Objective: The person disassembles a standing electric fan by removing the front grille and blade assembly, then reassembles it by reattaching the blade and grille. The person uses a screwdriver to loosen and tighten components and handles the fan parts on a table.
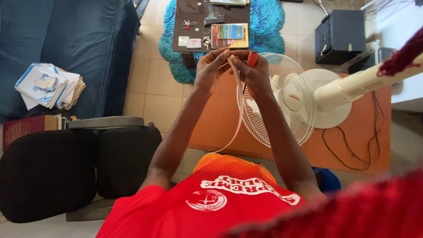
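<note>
Pale strip (pixel 238 103) pinched between left hand (pixel 210 70) and right hand (pixel 254 75), red-handled tool (pixel 251 58) in right fingers.

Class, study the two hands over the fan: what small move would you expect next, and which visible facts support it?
Probably the left hand draws the pale strip a little further through, since both hands pinch its top end and the rest hangs loose. The right hand also grips a red-handled tool above the white fan.

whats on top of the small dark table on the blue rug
On the dark table: colourful books, a small white device, keys and a dark comb-like item. Its near edge is hidden behind the left hand and right hand.
</note>
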